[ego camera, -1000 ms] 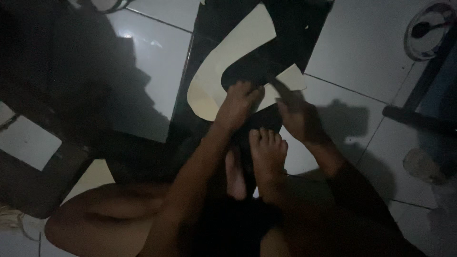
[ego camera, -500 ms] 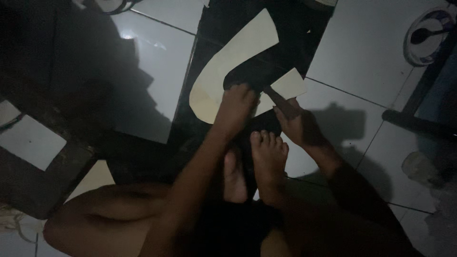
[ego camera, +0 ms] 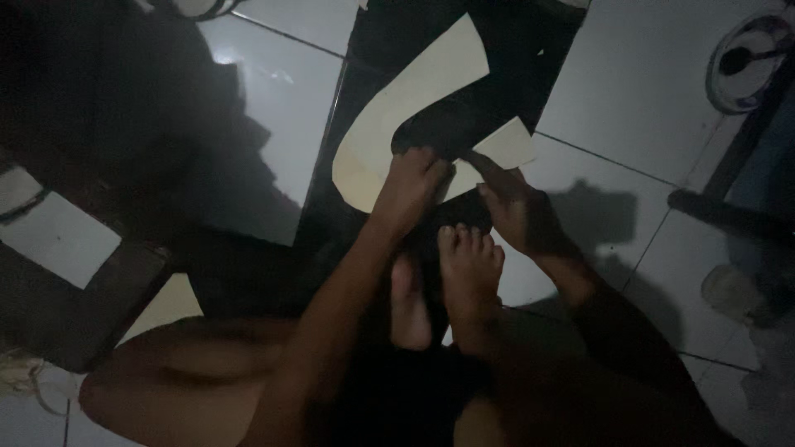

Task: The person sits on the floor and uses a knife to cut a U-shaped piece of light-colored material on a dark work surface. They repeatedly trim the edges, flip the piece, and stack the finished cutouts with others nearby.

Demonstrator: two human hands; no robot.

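Your left hand (ego camera: pixel 411 184) presses flat on the cream curved cutout (ego camera: pixel 397 124) lying on the black sheet (ego camera: pixel 513 50) on the floor; your right hand (ego camera: pixel 517 211) grips its lower edge, tool indiscernible.

White floor tiles (ego camera: pixel 638 91), metal bowl (ego camera: pixel 745 62), spoon (ego camera: pixel 737 58)

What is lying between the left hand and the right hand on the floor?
In the head view, part of the cream curved template on the black sheet lies between the left hand and the right hand.

cream curved template (ego camera: pixel 414 99) on black sheet (ego camera: pixel 530 50); white floor tiles (ego camera: pixel 646 91).
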